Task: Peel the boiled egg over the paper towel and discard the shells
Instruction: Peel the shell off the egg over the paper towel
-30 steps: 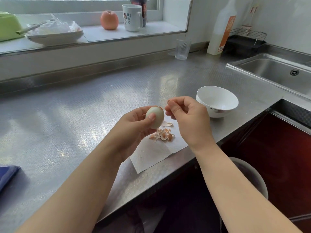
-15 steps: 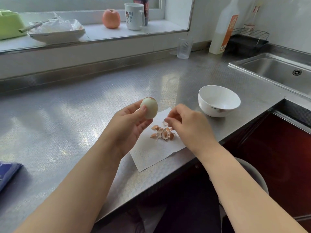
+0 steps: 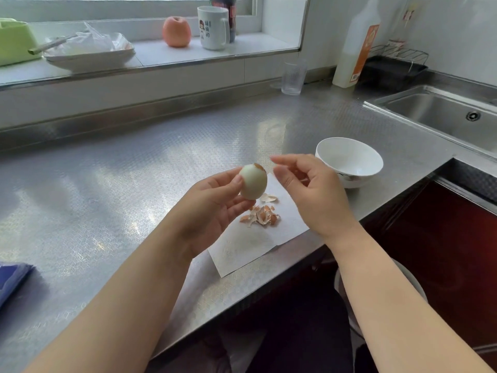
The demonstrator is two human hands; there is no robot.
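Observation:
My left hand (image 3: 212, 205) holds a boiled egg (image 3: 253, 182) between thumb and fingers, above the steel counter. The egg is mostly bare and pale, with a small brown cap of shell left at its top. My right hand (image 3: 309, 192) hovers just right of the egg, thumb and forefinger extended toward the shell cap with a small gap to it; it holds nothing. Below lies a white paper towel (image 3: 250, 246) at the counter's front edge, with a small heap of brown shell pieces (image 3: 261, 215) on it.
A white bowl (image 3: 349, 164) stands right of the towel. The sink (image 3: 443, 114) is at the far right. A clear glass (image 3: 293, 76) and a white bottle (image 3: 355, 47) stand at the back. A bin rim (image 3: 414, 281) shows below the counter edge. A blue cloth (image 3: 10, 278) lies at the left.
My right hand has risen from the shell heap on the towel back up beside the egg. My left hand has turned the egg a little, with its shell cap now on top.

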